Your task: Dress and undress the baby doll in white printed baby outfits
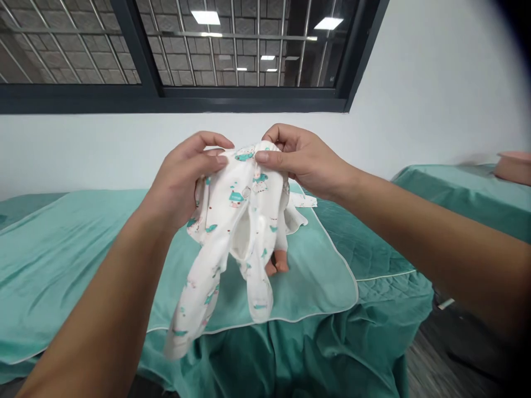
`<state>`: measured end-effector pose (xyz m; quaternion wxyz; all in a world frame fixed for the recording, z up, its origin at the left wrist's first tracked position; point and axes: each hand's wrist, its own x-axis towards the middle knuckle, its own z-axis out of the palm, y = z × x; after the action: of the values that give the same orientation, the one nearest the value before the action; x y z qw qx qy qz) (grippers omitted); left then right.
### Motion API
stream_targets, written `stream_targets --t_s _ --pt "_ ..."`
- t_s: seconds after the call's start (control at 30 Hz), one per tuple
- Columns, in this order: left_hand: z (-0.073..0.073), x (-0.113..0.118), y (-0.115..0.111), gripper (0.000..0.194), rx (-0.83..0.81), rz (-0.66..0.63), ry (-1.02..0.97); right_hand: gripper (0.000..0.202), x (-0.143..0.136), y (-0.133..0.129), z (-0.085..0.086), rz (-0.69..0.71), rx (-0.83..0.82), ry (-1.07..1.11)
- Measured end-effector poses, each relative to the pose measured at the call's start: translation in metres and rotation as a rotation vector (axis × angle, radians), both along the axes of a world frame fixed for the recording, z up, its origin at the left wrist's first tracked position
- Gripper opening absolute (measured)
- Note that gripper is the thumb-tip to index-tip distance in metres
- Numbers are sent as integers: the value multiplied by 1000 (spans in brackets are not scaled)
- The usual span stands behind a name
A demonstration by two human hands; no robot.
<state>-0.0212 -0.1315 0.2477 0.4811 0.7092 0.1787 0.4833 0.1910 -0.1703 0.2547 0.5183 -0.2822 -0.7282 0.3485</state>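
White printed baby trousers (224, 213), one pair: waist pinched thumb-to-finger by left hand (176, 179) and right hand (309, 163), seemingly so the legs hang loose over the teal mat (319, 282).

The pants (238, 204) are patterned on white with teal houses, leaf-like marks and small animal figures. Beneath the pants, the mat (319, 284) is coloured light teal and edged in white. To the right of the pants, the cover (388, 293) is dyed deeper green and quilted. Behind the pants, the wall (83, 152) is painted white; above them, the window frame (249, 103) is finished in dark grey.
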Motion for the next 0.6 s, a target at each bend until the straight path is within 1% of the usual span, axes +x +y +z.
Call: stream_targets --t_s 0.1,0.13,0.17,0.2,0.27,0.33,0.37,0.4,0.47,0.53,0.57,0.6 --pt "-4 -2 2 27 -122 -27 240 38 2 -1 -2 14 -21 40" --pt "-6 -2 2 28 -145 -34 287 37 4 -1 -4 15 -37 37" --pt "-9 -2 2 28 -155 -29 288 37 6 -2 -6 23 -66 17" --pt "-12 -1 2 28 -153 -11 244 36 9 -3 -10 43 -113 -33" --pt "-21 5 3 26 -146 45 88 35 16 -5 -20 116 -254 -216" --pt "-33 13 2 27 -176 76 -22 35 21 -7 -33 163 -386 -393" --pt "-40 17 2 28 -213 75 -37 35 22 -6 -39 157 -422 -417" --pt "-48 22 1 30 -262 61 -29 35 23 -5 -46 132 -434 -380" --pt "-64 29 -1 35 -381 -24 44 32 23 -1 -56 51 -407 -163" --pt "-76 31 -2 39 -468 -195 164 26 25 4 -62 -17 -378 73" --pt "-80 31 -1 39 -482 -280 227 24 26 7 -64 -38 -376 153" --pt "-83 30 -1 38 -479 -339 278 24 28 9 -66 -48 -389 196"
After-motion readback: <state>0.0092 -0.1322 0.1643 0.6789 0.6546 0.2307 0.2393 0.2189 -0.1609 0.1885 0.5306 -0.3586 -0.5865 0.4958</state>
